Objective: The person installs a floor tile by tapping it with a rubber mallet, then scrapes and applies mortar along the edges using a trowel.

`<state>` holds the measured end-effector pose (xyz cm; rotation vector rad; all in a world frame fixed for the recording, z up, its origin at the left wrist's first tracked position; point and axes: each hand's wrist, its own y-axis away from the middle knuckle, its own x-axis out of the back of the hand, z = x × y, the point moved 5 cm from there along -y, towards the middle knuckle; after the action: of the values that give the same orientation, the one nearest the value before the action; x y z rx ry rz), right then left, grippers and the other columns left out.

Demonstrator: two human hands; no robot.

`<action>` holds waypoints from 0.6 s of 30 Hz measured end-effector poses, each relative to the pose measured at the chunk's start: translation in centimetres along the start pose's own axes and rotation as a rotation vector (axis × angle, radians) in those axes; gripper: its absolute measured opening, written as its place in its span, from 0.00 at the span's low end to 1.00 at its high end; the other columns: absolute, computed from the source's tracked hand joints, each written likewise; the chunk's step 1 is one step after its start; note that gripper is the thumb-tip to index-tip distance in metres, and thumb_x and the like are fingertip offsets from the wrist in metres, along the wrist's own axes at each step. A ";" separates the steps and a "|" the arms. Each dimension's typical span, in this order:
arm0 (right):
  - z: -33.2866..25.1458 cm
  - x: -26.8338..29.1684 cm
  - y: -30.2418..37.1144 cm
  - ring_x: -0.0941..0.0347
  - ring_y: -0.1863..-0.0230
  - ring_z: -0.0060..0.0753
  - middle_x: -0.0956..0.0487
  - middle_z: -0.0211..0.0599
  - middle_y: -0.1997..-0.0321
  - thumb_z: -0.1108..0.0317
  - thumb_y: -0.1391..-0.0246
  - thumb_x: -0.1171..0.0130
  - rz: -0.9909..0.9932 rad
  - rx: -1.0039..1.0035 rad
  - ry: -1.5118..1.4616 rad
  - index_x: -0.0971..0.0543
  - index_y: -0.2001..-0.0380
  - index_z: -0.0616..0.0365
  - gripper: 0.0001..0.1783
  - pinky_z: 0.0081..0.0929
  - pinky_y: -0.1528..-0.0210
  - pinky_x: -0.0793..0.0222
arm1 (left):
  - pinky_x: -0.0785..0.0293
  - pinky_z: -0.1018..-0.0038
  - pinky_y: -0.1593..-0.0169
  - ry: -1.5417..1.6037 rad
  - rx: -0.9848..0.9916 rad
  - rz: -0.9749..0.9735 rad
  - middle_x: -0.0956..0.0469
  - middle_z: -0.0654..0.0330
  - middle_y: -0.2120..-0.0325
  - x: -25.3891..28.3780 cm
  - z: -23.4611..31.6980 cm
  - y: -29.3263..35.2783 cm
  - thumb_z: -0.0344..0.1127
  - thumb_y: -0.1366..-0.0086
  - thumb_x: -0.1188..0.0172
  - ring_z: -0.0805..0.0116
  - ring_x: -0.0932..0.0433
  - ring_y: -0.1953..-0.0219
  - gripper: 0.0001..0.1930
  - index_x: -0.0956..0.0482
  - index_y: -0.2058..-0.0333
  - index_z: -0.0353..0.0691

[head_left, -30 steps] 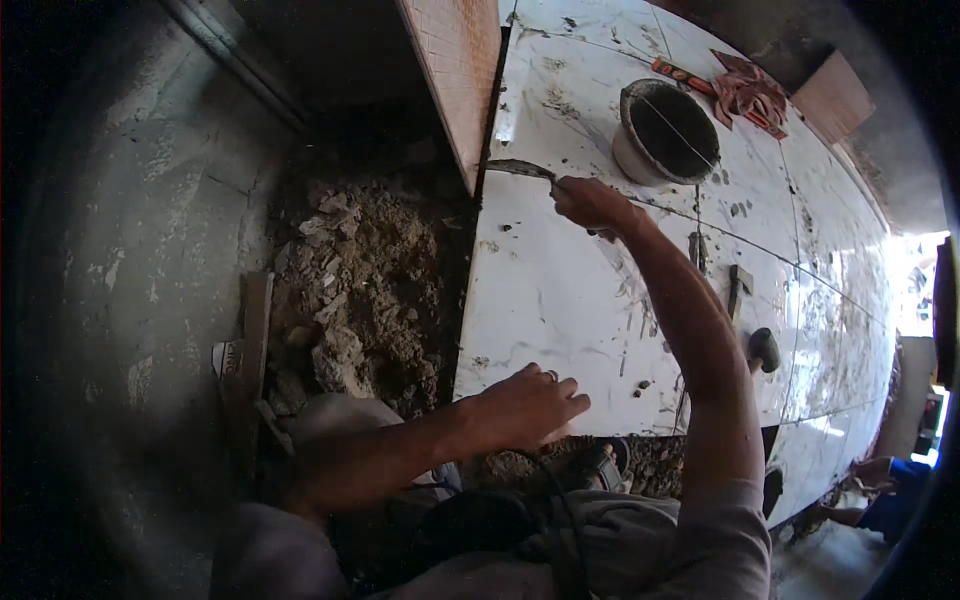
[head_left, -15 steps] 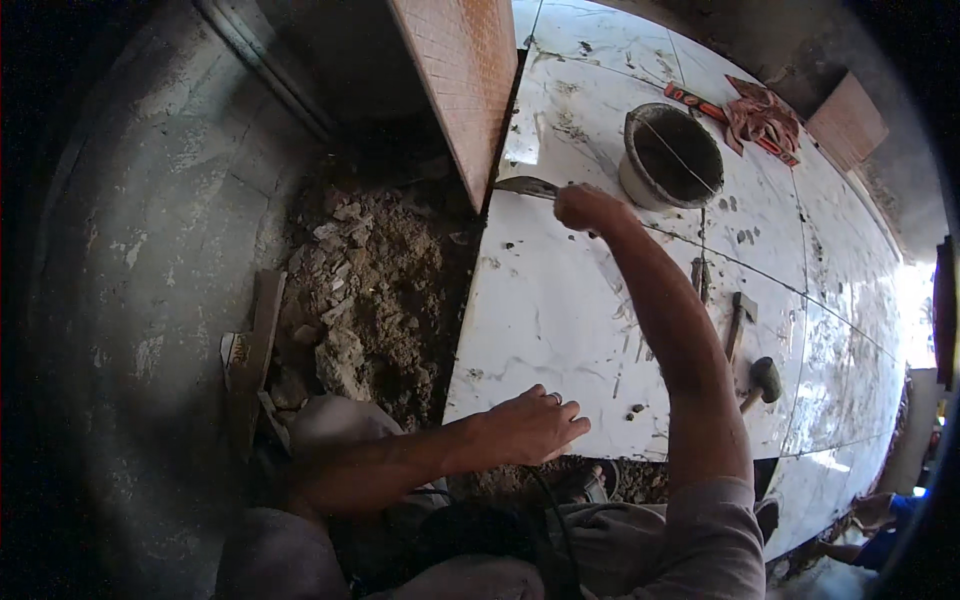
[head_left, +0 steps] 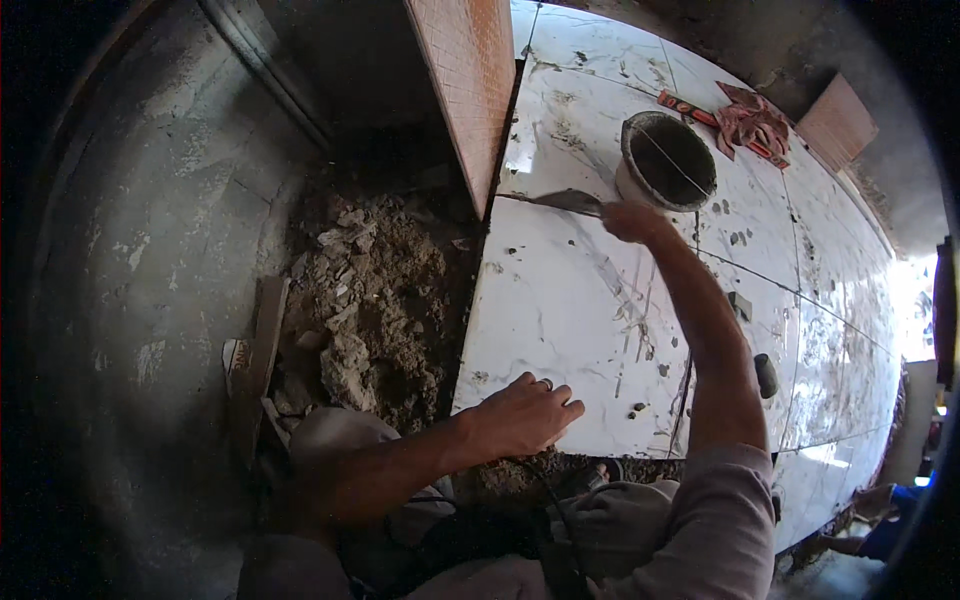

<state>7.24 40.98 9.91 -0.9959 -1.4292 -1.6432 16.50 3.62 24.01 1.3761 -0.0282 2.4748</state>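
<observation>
My right hand (head_left: 632, 220) is closed round the handle of a trowel (head_left: 572, 201). Its metal blade points left, along the joint between two white marbled tiles. Under that arm lies a large white floor tile (head_left: 560, 300) with grey veins and specks of mortar. My left hand (head_left: 525, 415), a ring on one finger, rests on this tile's near edge with its fingers loosely bent and apart, and I see nothing in it. Just beyond my right hand stands a bucket (head_left: 668, 160) with a dark, mortar-stained inside.
Rubble and soil (head_left: 375, 290) border the tile's left edge, beside a wooden board (head_left: 268, 335). A reddish panel (head_left: 470, 90) stands upright at the back. A red level (head_left: 690, 108) and a cloth (head_left: 750, 125) lie beyond the bucket. My right arm partly covers a mallet (head_left: 766, 376) and a hammer (head_left: 740, 306).
My right hand has drawn the trowel to the right along the joint, toward the bucket. My left hand has stayed at the near tile edge. The view has shifted slightly.
</observation>
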 end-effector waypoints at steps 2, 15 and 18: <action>-3.4 0.7 1.2 0.23 0.54 0.49 0.21 0.47 0.56 0.61 0.43 0.56 -0.106 -0.048 0.043 0.24 0.56 0.55 0.17 0.46 0.52 0.27 | 0.29 0.56 0.57 0.016 0.053 -0.024 0.27 0.53 0.65 -0.6 -1.4 1.2 0.39 0.39 0.42 0.53 0.23 0.63 0.19 0.32 0.52 0.38; 9.2 -4.5 12.0 0.25 0.50 0.46 0.21 0.39 0.54 0.47 0.42 0.59 -0.131 -0.455 -0.091 0.25 0.55 0.43 0.21 0.48 0.48 0.30 | 0.30 0.55 0.53 0.100 0.132 -0.115 0.27 0.52 0.61 -0.8 -2.6 1.1 0.39 0.39 0.42 0.52 0.23 0.60 0.22 0.33 0.47 0.40; 8.5 -1.2 16.9 0.25 0.50 0.47 0.22 0.40 0.52 0.49 0.41 0.60 -0.163 -0.611 -0.115 0.24 0.56 0.44 0.20 0.47 0.48 0.30 | 0.30 0.55 0.54 0.070 0.111 -0.142 0.27 0.52 0.60 -1.7 -2.9 0.7 0.39 0.39 0.42 0.51 0.23 0.61 0.22 0.32 0.47 0.41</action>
<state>23.68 47.48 16.81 -1.3477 -1.1144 -2.2454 14.76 3.02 21.08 1.2854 0.2170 2.4356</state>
